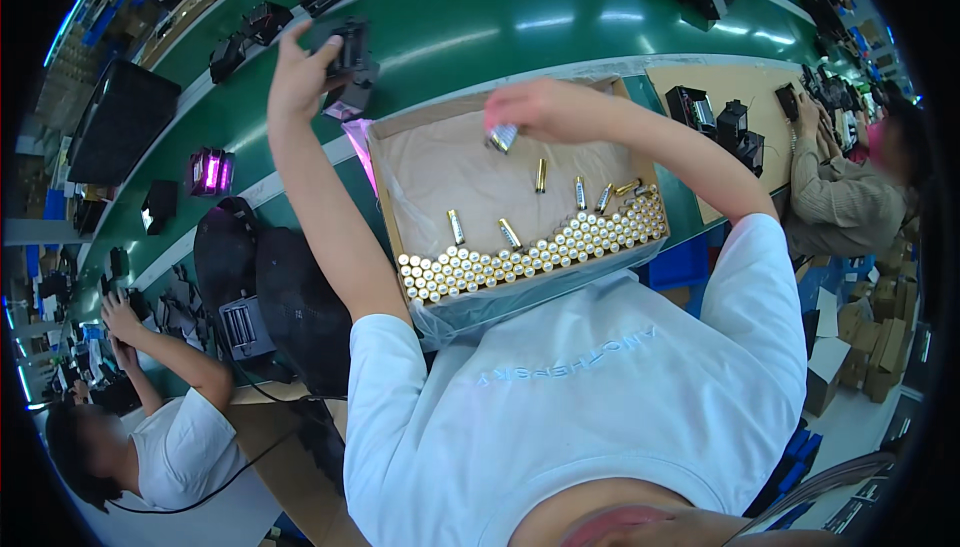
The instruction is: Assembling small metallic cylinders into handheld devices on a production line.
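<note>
Up and to the left, my left hand [298, 72] grips a black plastic housing [350, 52], slightly blurred, above the green surface. My right hand [535, 110] is over the far part of an open cardboard box [384, 202], its fingers closed around silver-and-gold batteries [502, 137]; how many is unclear. Upright batteries [480, 272] stand packed along the box's near side. Several loose ones, such as a gold battery [541, 175], lie on the brown paper lining [430, 172]. Clear plastic film [480, 315] hangs over the near edge.
Behind the box curves a green conveyor [460, 22] carrying black housings [265, 22] and a pink-lit unit [211, 172]. More housings [690, 107] sit on a board at right. Two co-workers [185, 437] [840, 172] work at either side. A black bag-like object [290, 297] is at left.
</note>
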A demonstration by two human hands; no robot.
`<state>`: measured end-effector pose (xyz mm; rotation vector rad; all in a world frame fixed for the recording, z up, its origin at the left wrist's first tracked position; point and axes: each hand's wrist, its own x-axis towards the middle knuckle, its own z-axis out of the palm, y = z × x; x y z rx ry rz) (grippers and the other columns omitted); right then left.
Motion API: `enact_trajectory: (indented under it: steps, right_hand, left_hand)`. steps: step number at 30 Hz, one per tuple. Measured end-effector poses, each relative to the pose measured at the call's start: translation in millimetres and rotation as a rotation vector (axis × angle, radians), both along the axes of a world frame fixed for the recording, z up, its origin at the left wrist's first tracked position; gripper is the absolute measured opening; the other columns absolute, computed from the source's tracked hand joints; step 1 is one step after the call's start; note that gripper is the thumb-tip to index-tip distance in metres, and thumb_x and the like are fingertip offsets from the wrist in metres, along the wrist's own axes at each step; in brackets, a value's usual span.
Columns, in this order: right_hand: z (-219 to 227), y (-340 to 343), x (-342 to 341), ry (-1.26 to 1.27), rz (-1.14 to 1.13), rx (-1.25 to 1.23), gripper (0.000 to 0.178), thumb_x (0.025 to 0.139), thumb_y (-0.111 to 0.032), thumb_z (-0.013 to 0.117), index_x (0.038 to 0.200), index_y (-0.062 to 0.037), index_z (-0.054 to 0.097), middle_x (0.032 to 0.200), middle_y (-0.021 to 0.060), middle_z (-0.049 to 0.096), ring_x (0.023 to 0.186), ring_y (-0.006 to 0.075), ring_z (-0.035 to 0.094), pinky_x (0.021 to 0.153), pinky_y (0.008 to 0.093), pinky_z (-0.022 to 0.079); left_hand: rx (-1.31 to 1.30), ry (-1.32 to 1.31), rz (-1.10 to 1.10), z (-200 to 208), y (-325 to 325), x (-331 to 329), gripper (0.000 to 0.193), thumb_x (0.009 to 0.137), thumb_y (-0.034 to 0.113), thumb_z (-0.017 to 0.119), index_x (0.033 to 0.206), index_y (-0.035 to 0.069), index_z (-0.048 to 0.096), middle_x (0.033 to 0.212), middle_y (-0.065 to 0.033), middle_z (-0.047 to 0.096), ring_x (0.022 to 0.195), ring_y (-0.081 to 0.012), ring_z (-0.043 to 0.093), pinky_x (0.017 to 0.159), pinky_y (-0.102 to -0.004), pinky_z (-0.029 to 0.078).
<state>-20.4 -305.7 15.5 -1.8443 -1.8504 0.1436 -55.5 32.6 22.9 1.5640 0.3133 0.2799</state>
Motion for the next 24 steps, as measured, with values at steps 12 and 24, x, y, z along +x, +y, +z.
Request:
enact_trajectory:
  steps: [12,24]
  right_hand:
    - [49.2,110.7,87.4,-0.681,-0.06,0.019,0.031,0.075,0.005,0.061,0.105,-0.0033,0.064,0.103,0.0045,0.062,0.088,0.0246,0.061,0.078,0.036,0.05]
    - [41.1,115.1,53.2,0.365,-0.646,-0.093,0.013,0.086,-0.014,0.06,0.089,-0.002,0.066,0.076,0.0079,0.065,0.064,0.0275,0.059,0.062,0.0385,0.047]
  left_hand:
    - [-0.439,0.05,-0.196,-2.8,-70.7,28.3,0.038,0.098,0.018,0.054,0.13,0.002,0.042,0.11,-0.0201,0.057,0.092,-0.0295,0.063,0.074,-0.0463,0.06]
    - [-0.325,0.031,0.125,-23.9,-63.1,32.8,0.046,0.094,0.015,0.062,0.128,-0.004,0.038,0.116,-0.0245,0.05,0.096,-0.0322,0.06,0.074,-0.0432,0.06]
